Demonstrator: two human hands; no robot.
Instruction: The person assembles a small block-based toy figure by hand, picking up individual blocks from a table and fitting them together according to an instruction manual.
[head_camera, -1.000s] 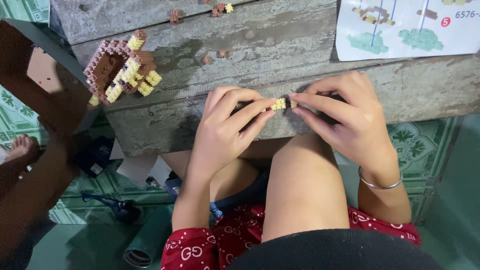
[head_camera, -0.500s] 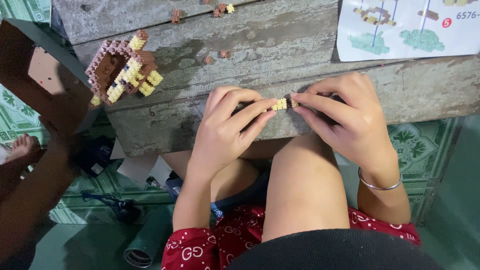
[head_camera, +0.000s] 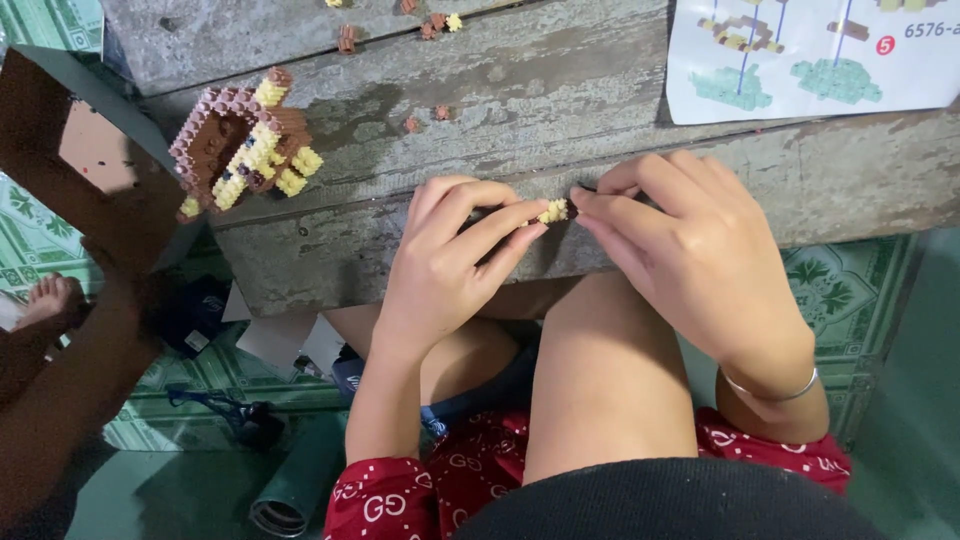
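Fingers of the left hand and of the right hand pinch narrow from both sides on a small yellow brick cluster, held just above the near edge of the weathered grey counter. At the counter's far right lies a white instruction sheet, and at its left edge stands a half-built brown and yellow brick model. A few loose brown bricks lie scattered between them, well apart from the hands.
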